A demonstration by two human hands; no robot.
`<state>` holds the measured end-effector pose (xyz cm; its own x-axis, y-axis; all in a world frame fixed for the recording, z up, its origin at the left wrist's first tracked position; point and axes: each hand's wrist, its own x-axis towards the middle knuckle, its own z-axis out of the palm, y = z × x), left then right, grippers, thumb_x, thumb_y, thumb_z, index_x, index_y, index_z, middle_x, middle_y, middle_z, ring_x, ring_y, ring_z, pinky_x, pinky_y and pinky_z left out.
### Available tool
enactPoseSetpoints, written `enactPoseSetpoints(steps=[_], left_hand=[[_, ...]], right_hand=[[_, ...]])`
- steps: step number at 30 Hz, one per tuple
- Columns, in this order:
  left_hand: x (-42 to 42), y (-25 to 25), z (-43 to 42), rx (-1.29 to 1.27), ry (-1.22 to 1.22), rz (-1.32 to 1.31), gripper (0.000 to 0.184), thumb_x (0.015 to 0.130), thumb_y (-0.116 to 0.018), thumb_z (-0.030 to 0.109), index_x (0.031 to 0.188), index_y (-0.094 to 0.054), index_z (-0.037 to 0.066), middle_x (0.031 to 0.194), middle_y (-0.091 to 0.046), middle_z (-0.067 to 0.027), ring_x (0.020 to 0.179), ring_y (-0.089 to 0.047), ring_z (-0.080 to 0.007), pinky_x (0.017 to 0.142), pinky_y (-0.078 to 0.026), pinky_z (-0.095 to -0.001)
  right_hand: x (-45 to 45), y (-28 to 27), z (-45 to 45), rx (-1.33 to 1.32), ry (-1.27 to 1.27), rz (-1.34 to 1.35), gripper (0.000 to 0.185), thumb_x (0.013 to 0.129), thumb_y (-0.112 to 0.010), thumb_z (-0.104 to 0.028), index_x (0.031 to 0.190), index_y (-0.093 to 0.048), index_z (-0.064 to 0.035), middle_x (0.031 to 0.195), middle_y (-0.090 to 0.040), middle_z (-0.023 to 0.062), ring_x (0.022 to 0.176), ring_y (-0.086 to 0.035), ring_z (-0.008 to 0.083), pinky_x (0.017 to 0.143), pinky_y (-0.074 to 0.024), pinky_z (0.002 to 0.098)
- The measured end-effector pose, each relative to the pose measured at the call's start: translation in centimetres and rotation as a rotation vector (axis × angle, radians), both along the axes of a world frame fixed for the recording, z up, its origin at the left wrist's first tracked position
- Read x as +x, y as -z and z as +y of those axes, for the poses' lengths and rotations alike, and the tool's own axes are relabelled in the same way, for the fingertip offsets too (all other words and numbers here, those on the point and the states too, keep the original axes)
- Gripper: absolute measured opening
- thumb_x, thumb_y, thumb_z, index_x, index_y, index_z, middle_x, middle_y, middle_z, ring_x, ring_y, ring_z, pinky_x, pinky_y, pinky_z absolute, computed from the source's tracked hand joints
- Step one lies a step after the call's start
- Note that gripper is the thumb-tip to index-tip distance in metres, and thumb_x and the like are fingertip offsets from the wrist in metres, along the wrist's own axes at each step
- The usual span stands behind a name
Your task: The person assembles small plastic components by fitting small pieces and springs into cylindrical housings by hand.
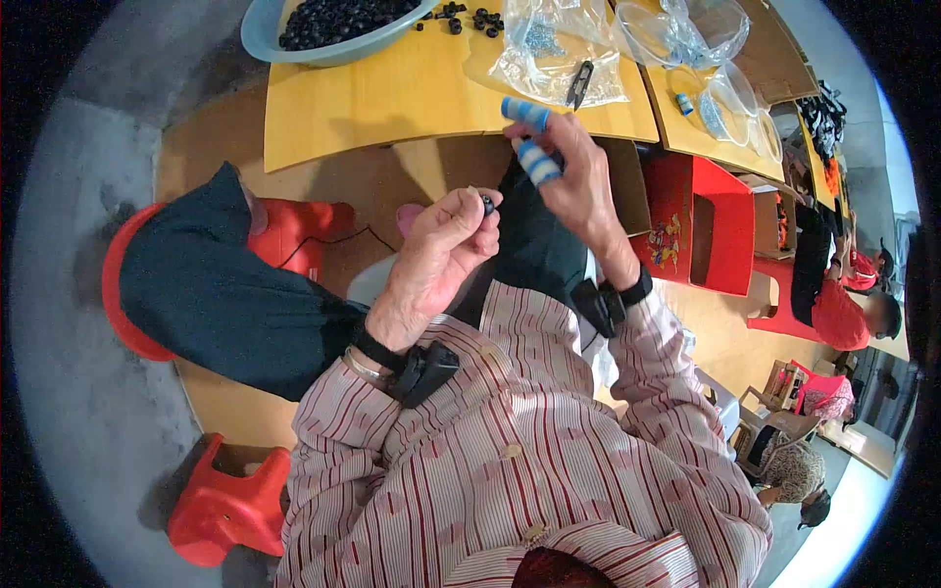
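My left hand is closed, palm up, in front of my lap. Its thumb and fingers pinch a small black round piece, partly hidden by the fingertips. To its upper right, my right hand is raised near the table's front edge. Blue and white tape wraps two of its fingers, which are held apart, and I see nothing between them. Beyond the right hand, black thread snips lie on a clear plastic bag with small light-blue pieces in it.
A blue-grey basin full of black pieces stands on the yellow table. Several loose black pieces lie beside it. Clear round containers sit to the right. Below are a red box and a red stool. Other people sit far right.
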<state>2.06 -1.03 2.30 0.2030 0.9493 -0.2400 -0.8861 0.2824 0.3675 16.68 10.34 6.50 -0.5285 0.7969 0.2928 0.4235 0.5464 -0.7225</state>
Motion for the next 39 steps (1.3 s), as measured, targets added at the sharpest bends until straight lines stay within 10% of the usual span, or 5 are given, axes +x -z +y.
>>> enactPoseSetpoints(steps=[12,30,39], left_hand=[[0.4,-4.8,-1.0,0.054,0.111,0.354,0.024,0.095,-0.054,0.024,0.101,-0.057,0.001,0.08,-0.049,-0.0014,0.072,-0.043,-0.0084,0.064,-0.035,-0.0216],[-3.0,-5.9,-0.5,-0.07,-0.006,0.398,0.024,0.094,-0.055,0.024,0.101,-0.056,0.002,0.079,-0.049,-0.0008,0.071,-0.043,-0.0109,0.066,-0.036,-0.0246],[-3.2,-4.4,-0.2,-0.099,-0.138,0.339,0.024,0.096,-0.052,0.022,0.104,-0.054,0.0,0.079,-0.051,-0.0025,0.069,-0.043,-0.0109,0.064,-0.037,-0.025]], right_hand=[[-4.1,4.0,12.0,-0.002,-0.04,0.131,0.041,0.084,-0.062,-0.011,0.124,-0.053,-0.0047,0.1,-0.068,0.0079,0.087,-0.063,0.0154,0.075,-0.0496,0.0282],[-17.5,9.1,17.6,-0.094,0.372,-0.068,0.042,0.075,-0.065,-0.022,0.11,-0.052,-0.0033,0.092,-0.064,0.022,0.088,-0.062,0.0405,0.077,-0.0481,0.0469],[-14.2,10.2,14.6,-0.072,0.313,0.178,0.036,0.075,-0.062,-0.011,0.109,-0.055,-0.0016,0.081,-0.065,0.0155,0.074,-0.065,0.0283,0.067,-0.0502,0.0373]])
